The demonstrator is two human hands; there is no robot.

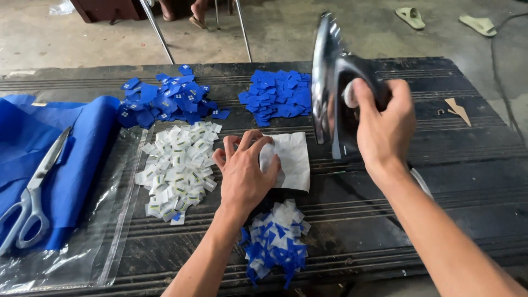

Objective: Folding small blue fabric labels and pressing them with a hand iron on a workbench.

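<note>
Pressing step in hand. Right hand (385, 124) clenched on iron (335, 82), tilted up off bench (440, 165). Left hand (245, 173) flat, fingers spread, steadying white press cloth (291, 159) — iron at 2 o'clock from it. Next move likely needs fingers withdrawn before iron lowers.

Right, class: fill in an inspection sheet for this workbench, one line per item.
Surface: dark ribbed table, worn.
Job's things: iron tipped up off the table; white cloth square lying flat.
Clutter: blue patch piles, white label pile, mixed pile, scissors on blue fabric, clear plastic bag.
Grippers: left hand on the cloth; right hand grips the iron's handle.
Cables: dark cable on the floor.
Surroundings: concrete floor, sandals, chair legs.
</note>
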